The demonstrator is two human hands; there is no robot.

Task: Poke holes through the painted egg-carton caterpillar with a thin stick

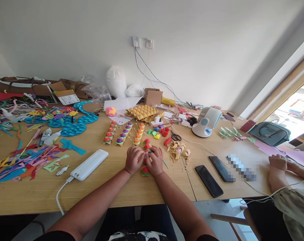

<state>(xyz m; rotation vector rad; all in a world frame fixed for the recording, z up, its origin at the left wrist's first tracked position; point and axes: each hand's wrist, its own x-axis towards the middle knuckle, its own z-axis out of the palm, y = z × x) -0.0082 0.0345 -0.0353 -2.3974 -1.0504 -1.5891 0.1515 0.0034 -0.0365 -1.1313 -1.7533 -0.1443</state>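
In front of me a painted egg-carton strip (145,171) with red and green bumps lies lengthwise on the table. My left hand (134,160) is closed at its left side, the fingertips pinched over the strip. Facing it, my right hand (155,160) is closed too, and its fingertips meet the left ones above the bumps. Whatever sits between the fingertips is too small to name. A thin blue stick (165,163) shows beside my right hand. Three similar decorated strips stand beyond: a red one (110,133), a purple one (124,133) and an orange one (139,134).
Scissors (176,136), a red cup (164,132) and torn carton pieces (179,150) lie right of my hands. A white power bank (89,164) and paper scraps (28,164) are leftward. Phones (209,180), a fan (206,122) and another person's hands (278,163) are rightward.
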